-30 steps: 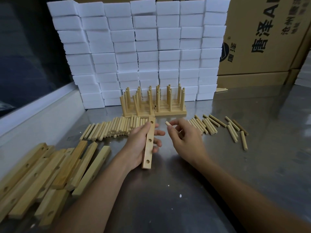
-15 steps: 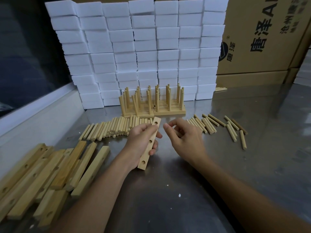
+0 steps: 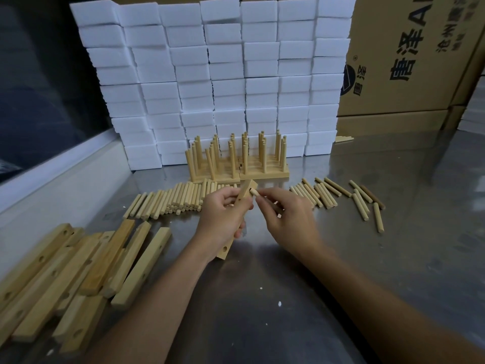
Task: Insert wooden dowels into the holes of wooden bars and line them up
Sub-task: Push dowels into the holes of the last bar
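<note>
The right hand point(image 3: 288, 219) pinches a wooden dowel point(image 3: 254, 192) between thumb and fingertips, its tip at the top hole of a wooden bar point(image 3: 237, 222). The left hand point(image 3: 223, 219) curls round that bar, fingers wrapped across its middle, holding it tilted above the steel table point(image 3: 262, 298). Left of the bar lies a tight row of loose dowels point(image 3: 170, 199); right of it, a scattered group of dowels point(image 3: 341, 195). Just behind the bar stand finished bars with upright dowels point(image 3: 236, 158), before a wall of white foam blocks point(image 3: 223, 74). Far left of the bar, empty bars point(image 3: 78, 271) lie piled.
</note>
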### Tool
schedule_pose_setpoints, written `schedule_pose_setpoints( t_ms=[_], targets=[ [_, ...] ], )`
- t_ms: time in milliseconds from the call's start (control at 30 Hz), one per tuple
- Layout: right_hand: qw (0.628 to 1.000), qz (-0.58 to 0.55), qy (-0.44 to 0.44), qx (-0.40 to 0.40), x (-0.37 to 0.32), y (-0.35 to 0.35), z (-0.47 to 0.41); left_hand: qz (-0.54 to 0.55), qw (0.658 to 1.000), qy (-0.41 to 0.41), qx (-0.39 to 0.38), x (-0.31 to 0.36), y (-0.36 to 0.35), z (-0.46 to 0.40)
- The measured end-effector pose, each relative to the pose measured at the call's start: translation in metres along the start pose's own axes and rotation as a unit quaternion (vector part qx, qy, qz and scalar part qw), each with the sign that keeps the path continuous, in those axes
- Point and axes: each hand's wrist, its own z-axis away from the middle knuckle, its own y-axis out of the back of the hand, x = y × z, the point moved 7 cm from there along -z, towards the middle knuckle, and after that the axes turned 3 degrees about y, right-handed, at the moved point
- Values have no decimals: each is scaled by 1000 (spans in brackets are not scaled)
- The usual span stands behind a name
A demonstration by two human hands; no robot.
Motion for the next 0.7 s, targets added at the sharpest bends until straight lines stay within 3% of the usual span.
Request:
schedule_pose_setpoints(
  t_ms=[200, 400, 700],
  targets=[
    [999, 36, 7, -25, 0, 0, 0, -113, 990, -78, 28, 6, 2, 0],
    [995, 89, 33, -37, -9, -1, 0, -229, 960, -157, 44, 14, -1, 5],
    [985, 152, 38, -77, -12, -6, 3, -305, 924, -224, 49, 27, -6, 15]
  ],
)
